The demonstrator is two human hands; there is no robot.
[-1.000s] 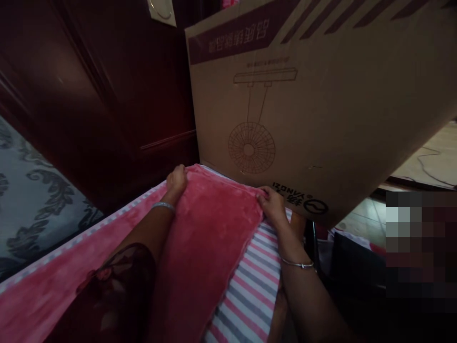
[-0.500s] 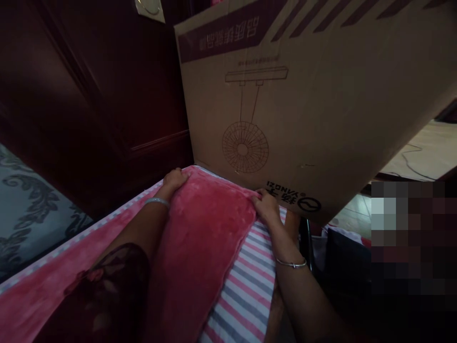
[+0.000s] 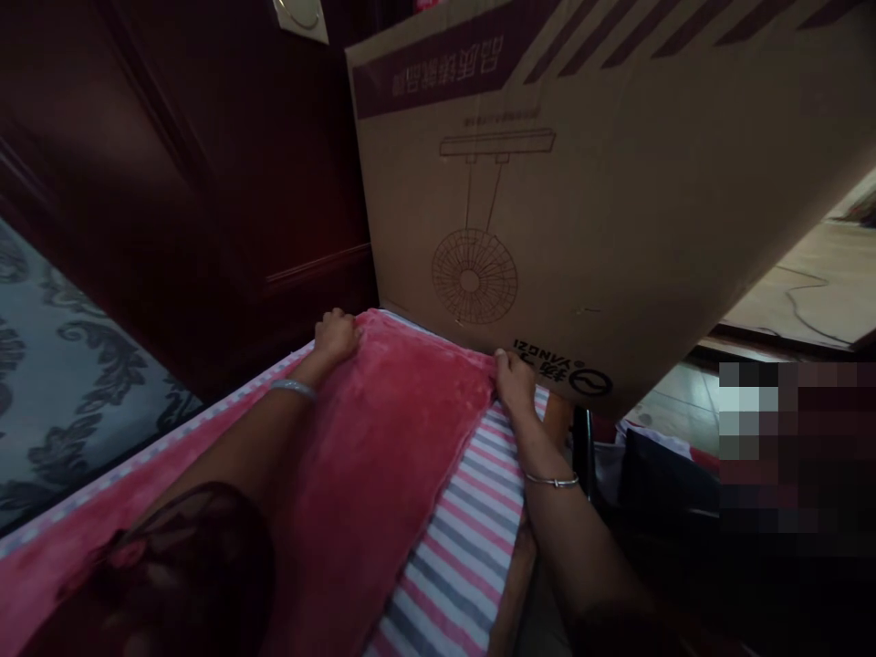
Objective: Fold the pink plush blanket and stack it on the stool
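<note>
A pink plush blanket (image 3: 403,429) lies over a striped sheet (image 3: 465,529) in white, pink and grey. At the blanket's far left corner, my left hand (image 3: 337,336) is closed on its edge, fingers curled. My right hand (image 3: 515,379) pinches the far right corner, thumb on top. Between the two hands the blanket's far edge runs fairly straight, just in front of a large cardboard box (image 3: 616,210). The striped sheet shows along the blanket's right side and as a thin strip on the left.
The box, printed with a fan drawing, stands directly beyond the blanket. A dark red wooden panel (image 3: 274,164) rises at the left, beside patterned wallpaper (image 3: 61,365). A wooden bed edge (image 3: 516,584) runs along the right. Dark items (image 3: 667,470) lie lower right.
The view has shifted slightly. My left hand's fingers look more curled at the corner, and my right hand still grips its corner with the thumb now pointing up.
</note>
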